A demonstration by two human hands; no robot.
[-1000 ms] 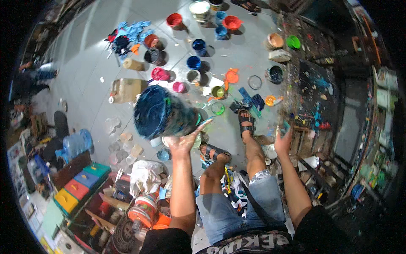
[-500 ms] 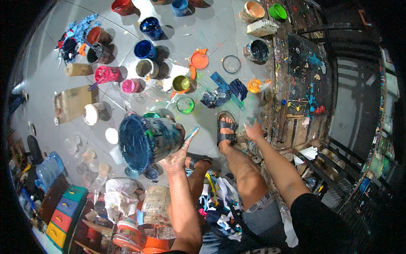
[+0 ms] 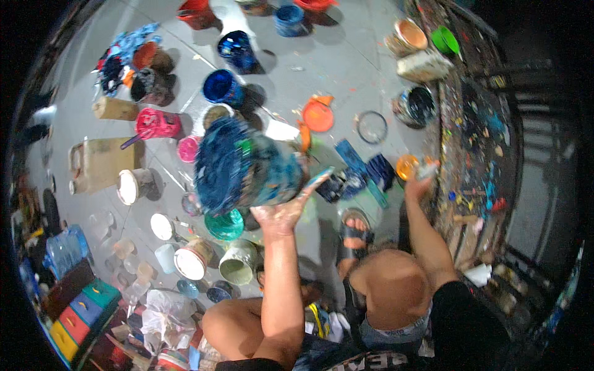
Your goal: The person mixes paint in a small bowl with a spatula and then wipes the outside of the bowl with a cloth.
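Note:
My left hand (image 3: pixel 278 213) supports a large paint bucket (image 3: pixel 269 173) from below, its fingers partly hidden behind it. The bucket tips sideways, its dark blue round end facing left, and its side is smeared with blue and green. One paint-stained finger sticks out to the right. My right hand (image 3: pixel 422 187) reaches down at the right, blurred, against a small whitish piece (image 3: pixel 428 168) beside an orange lid-like disc (image 3: pixel 406 167). Whether its fingers have closed on that piece is unclear. Blue and teal scraps (image 3: pixel 352 157) lie left of it.
Dark blue paint pots (image 3: pixel 223 86) and a pink pot (image 3: pixel 158 122) stand on the grey tiled floor (image 3: pixel 334 55). A green-lined container (image 3: pixel 224 224) sits under the bucket. On the right runs a paint-spattered wooden structure (image 3: pixel 458 136); a jerrycan (image 3: pixel 105 162) stands left.
My left hand has raised the bucket and shifted it right, uncovering pots below. My right hand has moved right to the whitish piece by the orange disc. The view has shifted, and my knees show bent.

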